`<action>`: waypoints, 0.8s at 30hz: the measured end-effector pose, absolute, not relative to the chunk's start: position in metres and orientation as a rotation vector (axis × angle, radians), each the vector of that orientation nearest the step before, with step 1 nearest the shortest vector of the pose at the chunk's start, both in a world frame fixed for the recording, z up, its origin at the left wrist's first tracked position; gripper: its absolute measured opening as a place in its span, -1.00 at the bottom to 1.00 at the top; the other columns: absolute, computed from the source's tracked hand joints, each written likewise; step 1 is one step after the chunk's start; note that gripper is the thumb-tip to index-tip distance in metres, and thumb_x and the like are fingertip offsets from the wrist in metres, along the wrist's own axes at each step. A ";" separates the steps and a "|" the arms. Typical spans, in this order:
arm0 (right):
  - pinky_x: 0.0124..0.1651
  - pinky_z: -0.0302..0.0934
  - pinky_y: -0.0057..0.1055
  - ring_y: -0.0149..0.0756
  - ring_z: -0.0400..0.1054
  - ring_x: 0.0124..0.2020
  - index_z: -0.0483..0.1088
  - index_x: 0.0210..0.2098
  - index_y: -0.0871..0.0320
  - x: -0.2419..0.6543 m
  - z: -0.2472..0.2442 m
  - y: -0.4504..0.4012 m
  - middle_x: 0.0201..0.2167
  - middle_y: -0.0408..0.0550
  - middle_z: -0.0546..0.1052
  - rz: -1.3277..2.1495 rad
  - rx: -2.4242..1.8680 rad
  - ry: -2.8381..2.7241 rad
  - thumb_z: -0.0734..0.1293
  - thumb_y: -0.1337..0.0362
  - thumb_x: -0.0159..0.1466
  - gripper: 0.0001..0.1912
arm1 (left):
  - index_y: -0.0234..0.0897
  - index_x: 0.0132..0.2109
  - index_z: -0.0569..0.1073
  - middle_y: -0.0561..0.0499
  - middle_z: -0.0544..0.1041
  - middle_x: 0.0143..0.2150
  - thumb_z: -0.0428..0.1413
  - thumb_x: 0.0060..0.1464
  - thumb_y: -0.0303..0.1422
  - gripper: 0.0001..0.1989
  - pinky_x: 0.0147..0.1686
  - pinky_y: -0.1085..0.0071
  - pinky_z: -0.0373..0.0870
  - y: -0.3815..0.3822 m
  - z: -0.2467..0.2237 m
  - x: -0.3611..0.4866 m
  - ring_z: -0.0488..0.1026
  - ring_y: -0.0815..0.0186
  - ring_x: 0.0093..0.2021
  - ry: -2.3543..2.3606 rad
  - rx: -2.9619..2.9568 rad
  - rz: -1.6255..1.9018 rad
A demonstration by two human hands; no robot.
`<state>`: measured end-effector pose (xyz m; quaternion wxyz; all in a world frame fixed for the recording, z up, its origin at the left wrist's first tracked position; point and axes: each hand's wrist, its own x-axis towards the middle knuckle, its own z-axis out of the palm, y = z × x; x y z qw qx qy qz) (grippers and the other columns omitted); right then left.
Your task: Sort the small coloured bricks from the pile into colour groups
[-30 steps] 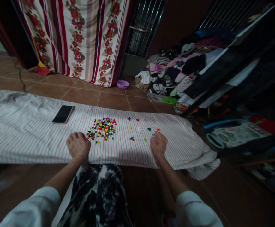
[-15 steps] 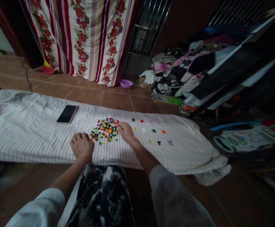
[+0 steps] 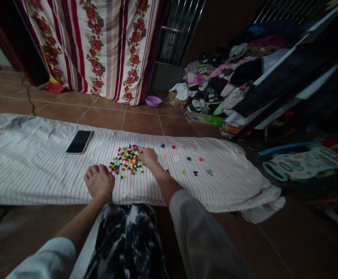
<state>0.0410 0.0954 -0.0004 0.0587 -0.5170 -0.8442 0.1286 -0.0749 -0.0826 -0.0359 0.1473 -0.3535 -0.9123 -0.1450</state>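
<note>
A pile of small multicoloured pieces (image 3: 128,161) lies on the striped cloth (image 3: 55,174). My right hand (image 3: 149,157) is at the pile's right edge, thumb and fingers pinched together; whatever is between the fingertips is too small to make out. Resting on the cloth just left of the pile, my left hand (image 3: 99,180) has its palm down and its fingers apart, holding nothing. Right of my right hand, small single-colour clusters are laid out in loose rows, among them a red cluster (image 3: 173,147), a green cluster (image 3: 189,159) and an orange cluster (image 3: 201,159). My right forearm partly covers a dark cluster (image 3: 168,171).
A phone (image 3: 79,142) lies on the cloth, left of the pile. Beyond the cloth are a purple basin (image 3: 153,101), a floral curtain (image 3: 104,50), a red broom (image 3: 54,86) and a heap of clothes (image 3: 215,83). A dark rack stands at the right.
My right hand has shifted slightly left along the pile's edge, its fingers still pinched. My left hand stays resting on the cloth. The camera view has moved a little.
</note>
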 end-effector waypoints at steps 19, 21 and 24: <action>-0.09 0.18 -0.43 -0.31 0.38 -0.12 0.44 -0.18 0.07 0.056 -0.008 0.097 -0.19 -0.12 0.57 0.469 -1.454 -2.223 0.26 0.31 0.23 -0.82 | -0.37 -0.19 0.42 -0.21 0.39 -0.18 -0.16 0.16 -0.30 -0.69 -0.10 0.18 0.11 -0.082 -0.039 -0.075 0.27 0.06 -0.06 -2.591 -0.996 -0.402; -0.12 0.19 -0.44 -0.32 0.40 -0.14 0.44 -0.16 0.07 0.074 -0.010 0.104 -0.18 -0.11 0.57 0.471 -1.499 -2.140 0.26 0.30 0.24 -0.81 | -0.36 -0.19 0.42 -0.21 0.39 -0.18 -0.17 0.16 -0.30 -0.68 -0.10 0.19 0.12 -0.082 -0.039 -0.075 0.27 0.06 -0.07 -2.588 -1.000 -0.400; -0.15 0.20 -0.45 -0.31 0.43 -0.17 0.45 -0.13 0.08 0.108 -0.013 0.116 -0.19 -0.09 0.58 0.448 -1.615 -2.046 0.22 0.31 0.26 -0.77 | -0.35 -0.20 0.42 -0.21 0.39 -0.18 -0.16 0.16 -0.29 -0.69 -0.11 0.18 0.12 -0.082 -0.040 -0.075 0.27 0.05 -0.06 -2.582 -1.007 -0.409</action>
